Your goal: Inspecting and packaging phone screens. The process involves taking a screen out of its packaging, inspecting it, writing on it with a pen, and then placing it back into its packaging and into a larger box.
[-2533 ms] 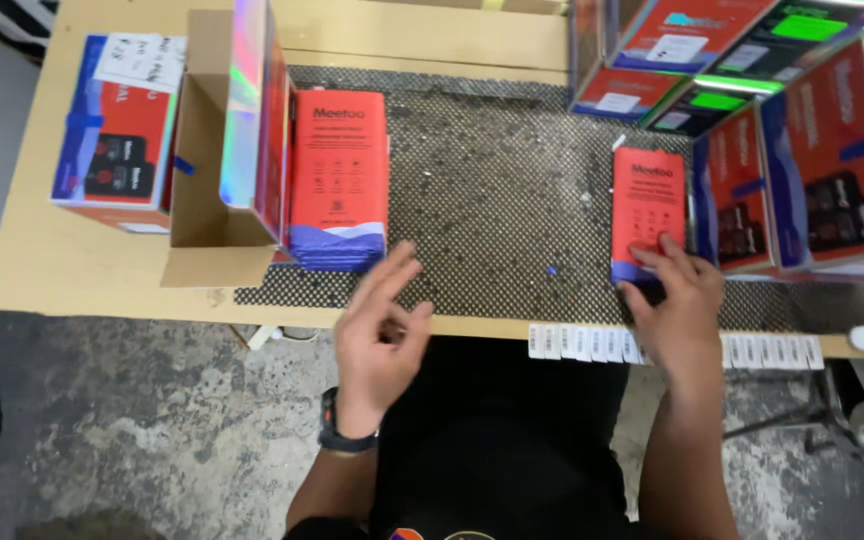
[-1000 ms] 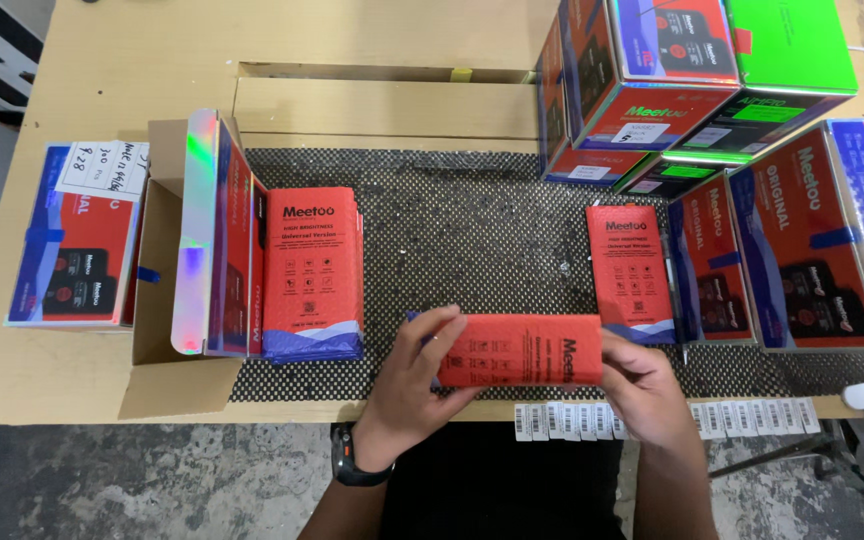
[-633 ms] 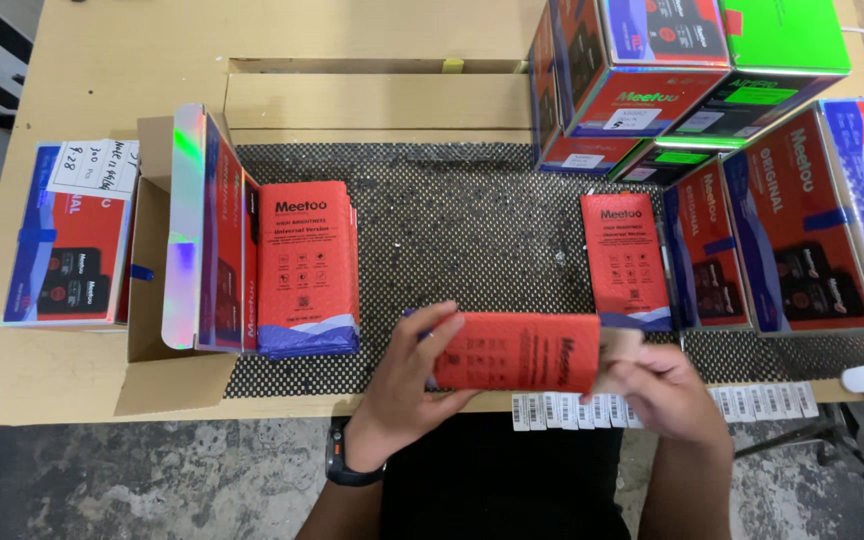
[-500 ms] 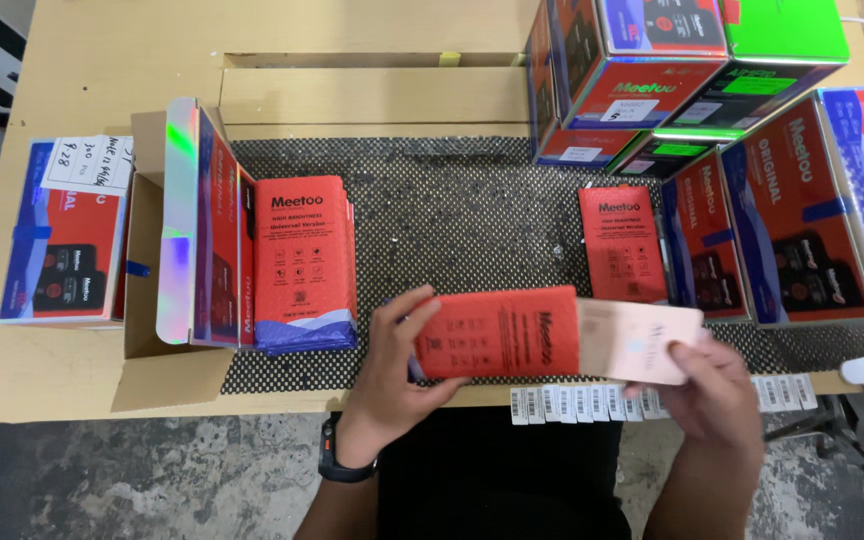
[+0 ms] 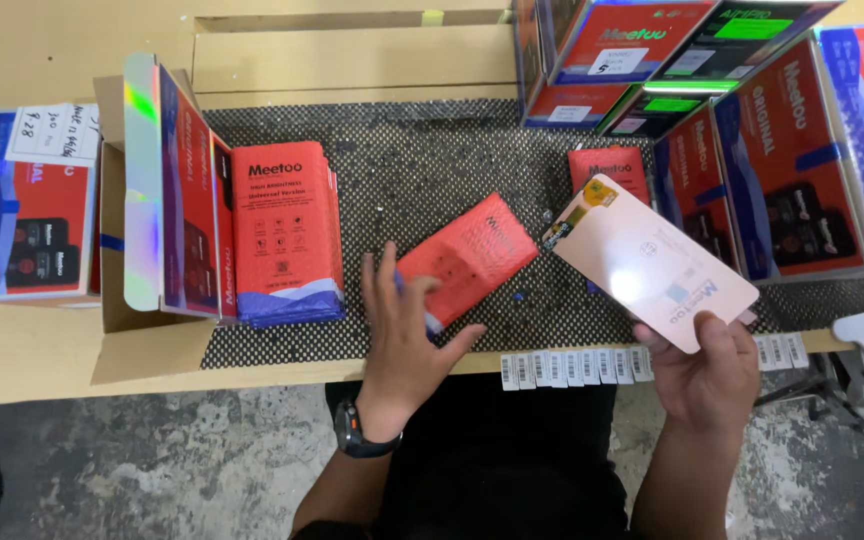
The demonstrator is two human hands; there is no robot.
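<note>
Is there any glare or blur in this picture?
Head view: a bright glare spot sits on the pale panel in the right hand; the open box flap shows a rainbow sheen; the left hand and red pouch look sharp.
</note>
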